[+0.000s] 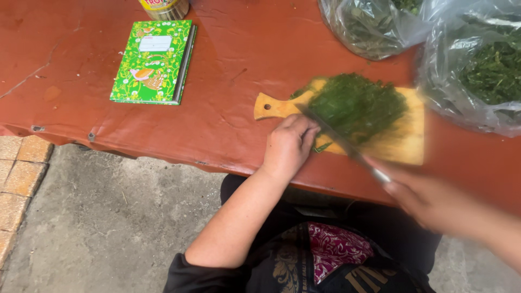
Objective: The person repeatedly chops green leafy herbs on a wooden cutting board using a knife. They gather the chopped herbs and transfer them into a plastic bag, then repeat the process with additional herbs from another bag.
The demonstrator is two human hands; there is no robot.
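A wooden cutting board (404, 142) with a handle lies on the red table. A heap of chopped green leaves (358, 104) covers its middle. My left hand (288, 145) rests curled at the board's near left edge, beside the greens, and holds nothing that I can see. My right hand (420, 198), blurred by motion, grips the handle of a knife (339, 140). The blade slants up and left across the near side of the greens, close to my left fingers.
A green patterned notebook (154, 61) lies at the table's back left, a metal tin (164, 7) behind it. Two clear plastic bags of greens (477, 70) sit at the back right. The red table (228, 81) ends near my lap; concrete floor lies below.
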